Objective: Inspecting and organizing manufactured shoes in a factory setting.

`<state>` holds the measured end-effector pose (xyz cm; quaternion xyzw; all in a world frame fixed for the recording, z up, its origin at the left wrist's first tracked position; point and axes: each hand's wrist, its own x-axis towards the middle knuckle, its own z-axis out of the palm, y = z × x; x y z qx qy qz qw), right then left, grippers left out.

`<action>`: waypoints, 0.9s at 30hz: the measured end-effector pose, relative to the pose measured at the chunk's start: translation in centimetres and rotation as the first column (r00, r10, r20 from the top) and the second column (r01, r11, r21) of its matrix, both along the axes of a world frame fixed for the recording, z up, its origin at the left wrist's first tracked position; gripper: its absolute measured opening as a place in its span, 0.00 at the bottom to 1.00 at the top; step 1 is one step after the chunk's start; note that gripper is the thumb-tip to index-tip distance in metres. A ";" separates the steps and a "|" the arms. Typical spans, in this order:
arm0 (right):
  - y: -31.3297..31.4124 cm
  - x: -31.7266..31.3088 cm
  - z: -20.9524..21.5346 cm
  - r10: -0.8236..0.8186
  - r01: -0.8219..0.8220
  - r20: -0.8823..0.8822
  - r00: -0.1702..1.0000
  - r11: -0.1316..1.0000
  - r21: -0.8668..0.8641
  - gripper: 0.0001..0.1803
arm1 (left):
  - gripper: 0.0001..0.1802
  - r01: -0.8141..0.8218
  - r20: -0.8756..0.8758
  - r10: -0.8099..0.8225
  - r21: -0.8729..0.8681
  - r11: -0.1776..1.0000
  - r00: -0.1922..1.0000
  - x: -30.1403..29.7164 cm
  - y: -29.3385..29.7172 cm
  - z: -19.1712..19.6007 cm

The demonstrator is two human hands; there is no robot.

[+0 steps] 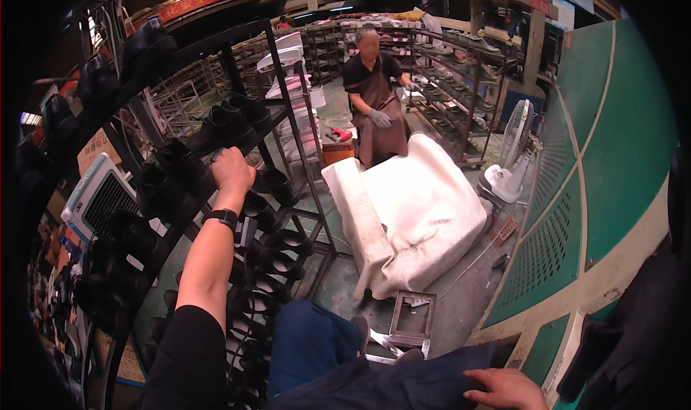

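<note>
My left hand (233,171) reaches up to a dark metal shoe rack (288,97) on the left. Its fingers are curled at a black shoe (186,167) on an upper shelf, and the fingertips are partly hidden. Several more black shoes stand around it, such as a black shoe (276,185) just right of my wrist. A dark wristband (222,216) circles that wrist. At the lower right, my right hand (507,390) lies open on the dark blue cloth (425,377) over my leg, its fingers stretched and holding nothing.
A white cloth-covered block (432,201) stands ahead, with a small metal frame stool (412,316) before it. Beyond sits a person in a brown apron (385,119) by another shoe rack (461,79). A white fan (511,151) and green machine panels (612,122) line the right.
</note>
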<state>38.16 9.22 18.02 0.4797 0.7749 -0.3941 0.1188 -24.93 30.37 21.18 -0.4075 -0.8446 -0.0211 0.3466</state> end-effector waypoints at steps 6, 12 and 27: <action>0.6 1.4 -1.7 0.074 -0.075 0.009 0.997 0.992 0.100 0.33 | 0.25 0.000 0.006 0.000 -0.031 1.000 1.000 0.5 1.3 0.0; 0.9 0.7 -1.4 0.081 -0.080 -0.008 0.997 0.991 0.107 0.32 | 0.24 -0.044 -0.005 0.043 -0.056 0.997 0.999 0.3 0.4 0.6; 1.2 0.3 -0.2 0.044 -0.044 0.005 0.999 0.998 0.038 0.30 | 0.22 -0.023 -0.067 0.018 -0.067 0.997 0.998 0.2 0.1 1.2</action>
